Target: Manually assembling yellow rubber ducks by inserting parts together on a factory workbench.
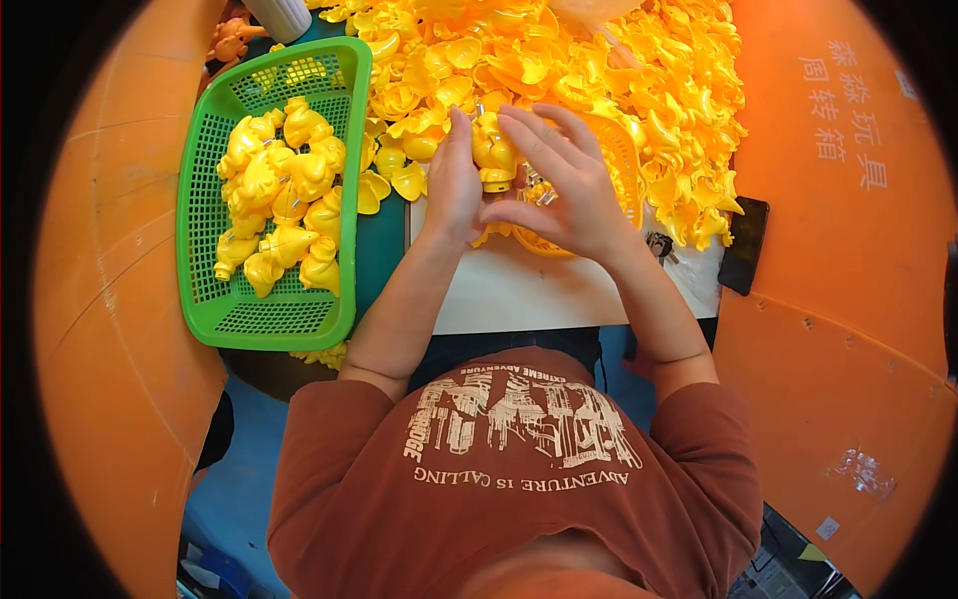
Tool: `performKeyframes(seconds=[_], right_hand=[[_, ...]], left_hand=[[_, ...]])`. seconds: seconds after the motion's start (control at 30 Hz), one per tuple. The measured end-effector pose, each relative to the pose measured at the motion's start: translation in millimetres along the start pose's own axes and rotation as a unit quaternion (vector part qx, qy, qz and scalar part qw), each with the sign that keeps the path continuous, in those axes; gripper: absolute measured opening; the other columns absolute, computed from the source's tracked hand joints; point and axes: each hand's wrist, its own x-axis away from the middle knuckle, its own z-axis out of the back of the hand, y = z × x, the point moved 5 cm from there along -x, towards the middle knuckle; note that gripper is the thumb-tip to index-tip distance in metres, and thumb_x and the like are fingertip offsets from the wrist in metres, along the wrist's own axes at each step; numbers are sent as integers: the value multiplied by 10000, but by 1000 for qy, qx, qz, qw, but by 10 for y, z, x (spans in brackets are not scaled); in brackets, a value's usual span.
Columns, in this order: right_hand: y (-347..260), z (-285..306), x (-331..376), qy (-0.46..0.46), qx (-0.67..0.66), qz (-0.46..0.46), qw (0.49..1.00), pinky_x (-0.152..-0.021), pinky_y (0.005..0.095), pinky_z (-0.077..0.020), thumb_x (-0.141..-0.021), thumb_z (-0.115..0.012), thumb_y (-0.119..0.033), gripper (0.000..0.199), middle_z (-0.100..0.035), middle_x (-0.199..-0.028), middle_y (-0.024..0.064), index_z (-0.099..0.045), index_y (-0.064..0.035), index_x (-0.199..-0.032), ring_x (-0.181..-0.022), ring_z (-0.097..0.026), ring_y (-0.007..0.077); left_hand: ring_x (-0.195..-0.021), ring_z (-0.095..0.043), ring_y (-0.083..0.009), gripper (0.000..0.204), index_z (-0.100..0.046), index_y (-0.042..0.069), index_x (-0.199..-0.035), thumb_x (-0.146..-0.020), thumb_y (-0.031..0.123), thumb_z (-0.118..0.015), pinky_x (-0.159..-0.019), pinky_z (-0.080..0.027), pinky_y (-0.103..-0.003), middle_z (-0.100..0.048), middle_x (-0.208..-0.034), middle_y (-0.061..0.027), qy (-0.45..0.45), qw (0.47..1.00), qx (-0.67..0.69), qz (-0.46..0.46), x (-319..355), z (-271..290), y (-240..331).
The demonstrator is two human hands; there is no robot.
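Between my hands is a small glossy yellow plastic toy figure (493, 152), upright, with a metal pin at its top and a dark ring round its base. My left hand (456, 190) presses against its left side, fingers pointing away from me. From the right, my right hand (571, 185) curls round it, with fingertips near its top and the thumb below its base. Under and behind that hand, a yellow plastic basket (627, 150) contains small metallic pieces (540, 188), partly hidden by the fingers.
At left stands a green mesh basket (349, 200) with several assembled yellow figures (289, 190). Loose yellow shell halves (669, 110) are heaped across the far table. A dark phone (743, 246) leans by the right orange panel (838, 240). A white board (519, 299) lies before me.
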Motion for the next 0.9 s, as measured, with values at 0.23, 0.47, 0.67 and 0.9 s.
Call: performKeyframes(seconds=[0.23,0.47,0.67,0.9], right_hand=[[2,56,21,-38,-21,22,999,-937,364,-374,-612,-779,-237,657,-544,-1225,93,-538,-51,-1194,-1143,-478,303],[-27,-16,32,-43,-23,20,999,-944,367,-366,-614,-776,-234,662,-543,-1229,75,-535,-72,-1208,-1156,-472,303],[-38,-22,65,-27,-15,17,999,-938,377,-366,-608,-779,-239,670,-537,-1237,74,-534,-68,-1207,-1170,-459,302],[51,92,83,63,-251,-75,963,-985,376,-343,-732,-700,-115,515,-527,-1235,139,-525,-14,-1206,-1185,-448,276]], left_hand=[[-772,-613,-189,491,-465,43,-1088,-952,468,-261,-597,-536,-323,-564,-971,-117,18,997,56,-49,-34,-9,31],[-716,-613,-199,543,-443,24,-1102,-943,498,-230,-591,-544,-307,-571,-931,-129,-58,997,-3,-48,98,-82,93],[-699,-609,-175,612,-431,28,-1126,-920,555,-196,-567,-537,-284,-570,-917,-116,-43,993,-60,-88,141,-148,116],[-799,-581,-160,459,-388,42,-1181,-897,387,-495,-652,-507,-281,-551,-967,-94,-145,970,-118,-158,202,-173,111]])
